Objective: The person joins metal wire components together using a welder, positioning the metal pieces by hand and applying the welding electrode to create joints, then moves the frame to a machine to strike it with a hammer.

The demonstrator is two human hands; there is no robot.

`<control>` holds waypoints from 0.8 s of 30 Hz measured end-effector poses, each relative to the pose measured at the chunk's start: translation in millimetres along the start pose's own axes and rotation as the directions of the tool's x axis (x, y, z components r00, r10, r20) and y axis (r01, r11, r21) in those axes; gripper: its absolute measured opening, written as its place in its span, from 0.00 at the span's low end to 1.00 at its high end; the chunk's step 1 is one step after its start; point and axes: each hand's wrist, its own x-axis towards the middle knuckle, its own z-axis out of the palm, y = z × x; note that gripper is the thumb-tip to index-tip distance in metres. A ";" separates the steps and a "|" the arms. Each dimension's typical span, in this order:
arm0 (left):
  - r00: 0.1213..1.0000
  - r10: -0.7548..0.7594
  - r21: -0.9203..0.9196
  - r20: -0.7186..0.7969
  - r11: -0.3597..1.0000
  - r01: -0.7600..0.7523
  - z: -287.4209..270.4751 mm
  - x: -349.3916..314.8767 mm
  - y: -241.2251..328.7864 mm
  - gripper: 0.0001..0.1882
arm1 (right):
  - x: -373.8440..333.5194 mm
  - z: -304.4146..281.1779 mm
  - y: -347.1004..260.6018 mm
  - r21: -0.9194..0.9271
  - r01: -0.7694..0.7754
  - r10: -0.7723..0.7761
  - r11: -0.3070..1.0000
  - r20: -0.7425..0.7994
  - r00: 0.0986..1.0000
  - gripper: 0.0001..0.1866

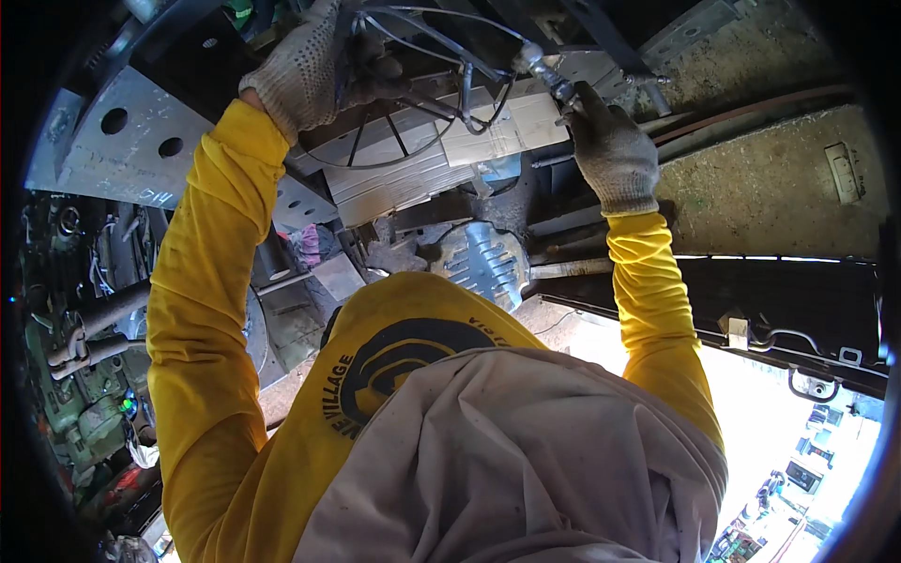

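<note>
My left hand point(298, 80), in a pale knit glove, is at the upper left. It closes on the left side of a round wire guard point(405, 152) with thin metal spokes; its fingertips are mostly hidden in shadow. My right hand point(615, 155), its glove darkened at the fingers, is at the upper right. Those fingers wrap a shiny metal tool point(554, 77) with a rounded head that points up and left toward the guard's rim. Whether the head touches the rim, I cannot tell. Behind the guard lies a pale cardboard sheet point(399, 183).
A grey steel beam with round holes point(131, 145) runs along the left. Greenish machinery point(89, 413) with pipes sits below it. At the right is a worn tan panel point(779, 188), with a dark metal edge point(788, 300) beneath. A ribbed metal piece point(481, 263) lies in the middle.
</note>
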 end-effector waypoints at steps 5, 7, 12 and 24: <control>0.999 -0.042 -0.034 0.018 0.999 0.043 3.2 -1.0 9.3 0.27 | 0.3 18.8 11.3 0.141 0.004 -0.008 0.990 0.031 0.999 0.20; 0.999 -0.045 0.013 0.027 0.999 0.045 -0.1 -1.8 10.1 0.27 | -6.6 23.2 14.2 0.176 -0.057 0.052 0.983 0.036 0.998 0.21; 0.991 0.002 -0.058 0.134 0.998 0.006 -36.4 12.7 8.5 0.24 | -26.3 47.7 29.5 0.398 -0.248 0.273 0.883 -0.007 0.962 0.23; 0.900 0.048 0.353 0.433 0.910 -0.218 -55.0 18.4 36.2 0.26 | -4.8 37.1 19.9 0.452 -0.081 0.108 0.888 -0.034 0.994 0.25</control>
